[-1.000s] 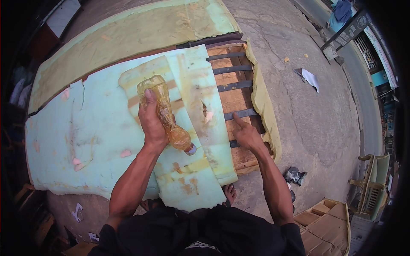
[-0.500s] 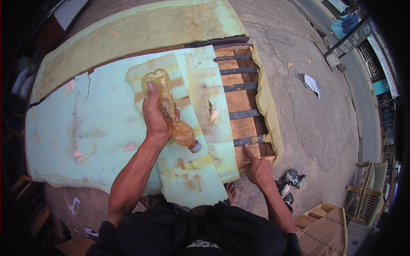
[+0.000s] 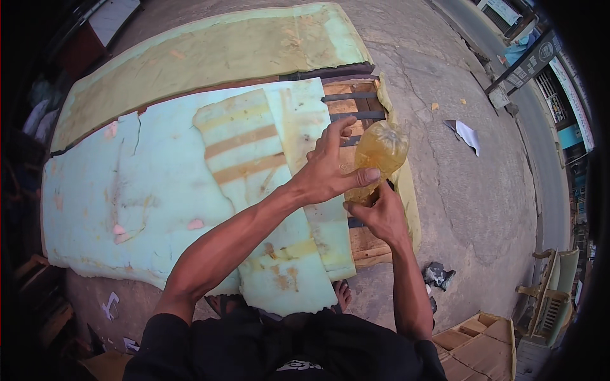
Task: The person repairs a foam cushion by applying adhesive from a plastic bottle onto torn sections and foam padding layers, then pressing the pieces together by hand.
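Note:
A crumpled plastic bottle (image 3: 382, 149) with yellowish liquid stands over the right end of a wooden frame (image 3: 368, 246). Its base points away from me, and its neck is hidden behind my fingers. My right hand (image 3: 385, 219) closes round the neck end. With fingers spread, my left hand (image 3: 324, 168) is beside the bottle, the thumb lying against its side. Dark straps (image 3: 356, 116) cross the frame beneath. Left of them lie a pale green foam sheet (image 3: 171, 171) and a narrower striped foam piece (image 3: 244, 143), which slants toward my feet.
Another long cushion with yellowed foam (image 3: 210, 54) lies beyond the frame. Dark scraps (image 3: 438, 275) and a white sheet (image 3: 467, 136) are on the concrete to the right. A wooden armchair (image 3: 551, 286) and a wood-framed panel (image 3: 480, 346) are at lower right.
The bottle has gone from my left hand over the foam to the right, over the straps, and turned base away. My right hand has left the strap and taken its neck end; my left hand's grip has loosened.

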Demonstrator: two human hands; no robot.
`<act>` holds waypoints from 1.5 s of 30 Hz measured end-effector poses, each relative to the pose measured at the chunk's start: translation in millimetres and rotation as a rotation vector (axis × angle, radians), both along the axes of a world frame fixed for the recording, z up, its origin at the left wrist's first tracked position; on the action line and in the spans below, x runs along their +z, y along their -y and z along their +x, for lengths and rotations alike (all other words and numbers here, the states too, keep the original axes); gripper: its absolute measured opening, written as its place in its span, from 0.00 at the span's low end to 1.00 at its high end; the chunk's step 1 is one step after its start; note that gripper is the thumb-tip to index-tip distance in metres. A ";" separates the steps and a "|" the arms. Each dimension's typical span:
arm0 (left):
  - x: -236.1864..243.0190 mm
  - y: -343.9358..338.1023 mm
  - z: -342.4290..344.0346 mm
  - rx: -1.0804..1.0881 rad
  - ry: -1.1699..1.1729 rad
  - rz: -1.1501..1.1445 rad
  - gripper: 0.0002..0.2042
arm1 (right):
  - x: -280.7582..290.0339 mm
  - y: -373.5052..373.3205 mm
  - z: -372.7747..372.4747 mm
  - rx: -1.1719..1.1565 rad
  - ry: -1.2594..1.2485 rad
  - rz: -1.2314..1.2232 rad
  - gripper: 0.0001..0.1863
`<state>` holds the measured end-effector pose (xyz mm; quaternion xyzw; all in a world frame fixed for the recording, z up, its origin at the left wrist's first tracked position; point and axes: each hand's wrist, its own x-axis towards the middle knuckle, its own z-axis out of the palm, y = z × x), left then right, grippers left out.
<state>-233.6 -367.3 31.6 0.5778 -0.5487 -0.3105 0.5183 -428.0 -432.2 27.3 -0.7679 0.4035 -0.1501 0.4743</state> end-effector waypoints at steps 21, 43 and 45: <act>-118.8 -78.4 86.3 0.656 0.859 0.331 0.26 | -66.5 125.5 72.5 -0.254 0.014 -0.312 0.14; -130.5 -76.4 85.6 0.693 0.856 0.296 0.26 | -98.0 199.8 170.9 0.010 0.067 -0.817 0.11; -130.2 -74.4 86.8 0.692 0.837 0.292 0.26 | -95.5 213.6 179.1 -0.163 0.093 -0.727 0.12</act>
